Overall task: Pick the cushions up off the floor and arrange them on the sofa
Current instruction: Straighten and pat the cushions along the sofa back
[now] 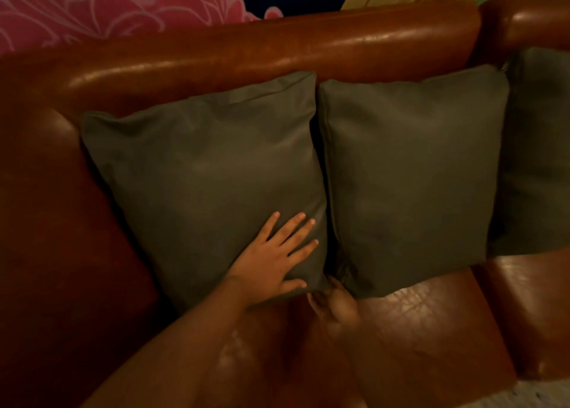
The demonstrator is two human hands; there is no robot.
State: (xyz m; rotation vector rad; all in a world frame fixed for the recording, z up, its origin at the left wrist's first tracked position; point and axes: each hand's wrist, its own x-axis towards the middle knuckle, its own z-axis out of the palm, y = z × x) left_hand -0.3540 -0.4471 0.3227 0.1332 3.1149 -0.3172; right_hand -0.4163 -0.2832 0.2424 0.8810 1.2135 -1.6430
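Left cushion propped upright against the sofa backrest, just beside the second cushion; left hand flat, fingers spread, pressing its lower face; right hand at the bottom corner, blurred, grip indeterminable; best practice: press evenly, seating the base squarely.

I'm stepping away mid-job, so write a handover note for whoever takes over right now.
Left hand: open, pressing flat on the lower part of the left cushion.
Right hand: blurred, low at the gap between cushions; grip cannot be told.
Things: left cushion and middle cushion lean side by side against the sofa backrest; a third cushion is partly in view at the right edge.
Done: three cushions are on the sofa.
Left: settle the left cushion; the floor is barely in view, so check it.
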